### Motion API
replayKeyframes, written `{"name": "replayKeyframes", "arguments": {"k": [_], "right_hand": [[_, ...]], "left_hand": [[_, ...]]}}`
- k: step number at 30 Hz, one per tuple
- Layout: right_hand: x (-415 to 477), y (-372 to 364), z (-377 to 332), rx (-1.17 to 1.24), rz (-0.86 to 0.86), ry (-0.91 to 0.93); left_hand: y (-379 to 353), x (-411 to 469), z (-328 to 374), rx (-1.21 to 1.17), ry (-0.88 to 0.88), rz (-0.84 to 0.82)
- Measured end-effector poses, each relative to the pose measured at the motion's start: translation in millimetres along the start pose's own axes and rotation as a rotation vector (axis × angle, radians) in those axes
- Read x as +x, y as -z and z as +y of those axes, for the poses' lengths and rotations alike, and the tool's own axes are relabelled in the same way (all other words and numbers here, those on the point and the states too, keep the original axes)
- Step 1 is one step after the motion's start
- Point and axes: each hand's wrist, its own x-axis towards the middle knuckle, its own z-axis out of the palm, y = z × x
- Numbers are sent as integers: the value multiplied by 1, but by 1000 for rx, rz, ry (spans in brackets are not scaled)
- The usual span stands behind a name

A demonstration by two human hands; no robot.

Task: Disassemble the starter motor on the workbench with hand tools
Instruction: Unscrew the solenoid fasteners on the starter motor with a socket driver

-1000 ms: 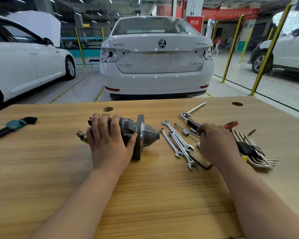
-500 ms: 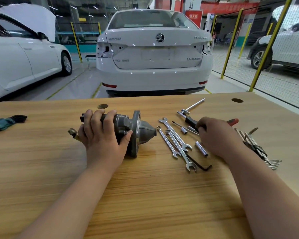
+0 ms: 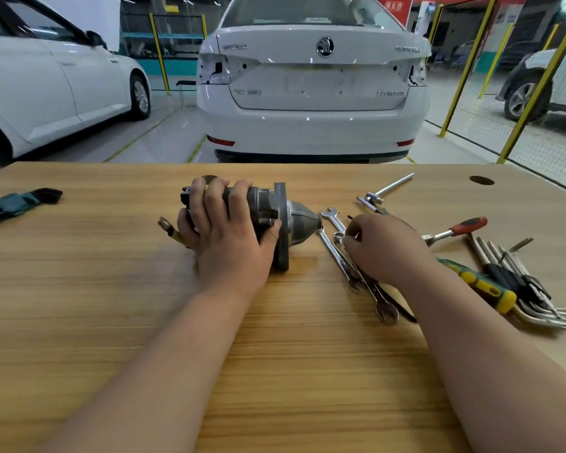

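1. One wooden workbench (image 3: 79,289) carries everything. The starter motor (image 3: 296,220) lies on its side near the middle of it, with the cone nose pointing to the person's right.
2. The motor is all metal, so I judge it heavy and stiff. Its round body may roll, and it may be a little oily. The best place to hold is over the thick cylinder behind the flange. The nose is a poor place, because it narrows and fingers would slide off.
3. The left hand (image 3: 226,237) lies on top of the motor. Its fingers are curled over the far side and the thumb is at the near side by the flange, so it grasps the body and keeps it steady.
4. The right hand (image 3: 383,246) is just right of the motor's nose and does not touch the motor. Its fingers are bent down onto the wrenches (image 3: 335,253); I cannot tell whether it already pinches one.
5. The wrenches lie just right of the nose, and one of them almost touches it.
6. The cable lug (image 3: 165,223) sticks out at the motor's left end. It looks thin, so it is not a place for gripping.
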Motion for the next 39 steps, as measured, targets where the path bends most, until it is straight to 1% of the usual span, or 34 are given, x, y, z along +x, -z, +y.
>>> {"name": "replayKeyframes", "arguments": {"k": [2,3,5,8,9,11,15,18,20,23,26,27,31,34,39], "right_hand": [[-2,-2,3,39,13,25],[-2,0,7,91,37,0],[-2,8,18,194,116,-93],[-5,22,40,247,195,-225],[-7,26,45,279,187,-246],[-14,32,51,297,119,-246],[-23,36,43,122,-35,-197],[-24,34,34,-52,-173,-257],[-26,32,30,-134,-216,-280],[-23,29,24,-204,-171,-267],[-7,21,15,-167,-6,-199],[0,18,10,-158,3,-181],[14,1,3,-209,-100,-194],[17,-2,8,-188,-85,-229],[13,0,14,-171,-107,-169]], "left_hand": [[0,2,-1,3,-7,-19],[-1,3,-1,2,-7,-34],[0,6,-3,-11,3,-60],[3,8,-6,-33,1,-83],[4,7,-7,-38,-1,-88],[6,7,-7,-41,-1,-97],[8,6,-5,-38,-1,-105],[10,5,-5,-57,-5,-101],[11,5,-6,-76,-7,-94],[12,5,-8,-94,-12,-88],[12,5,-8,-100,-7,-79],[12,5,-7,-98,-4,-75],[14,4,-6,-116,18,-73],[15,4,-7,-141,20,-87],[16,2,-6,-123,30,-107]]}}
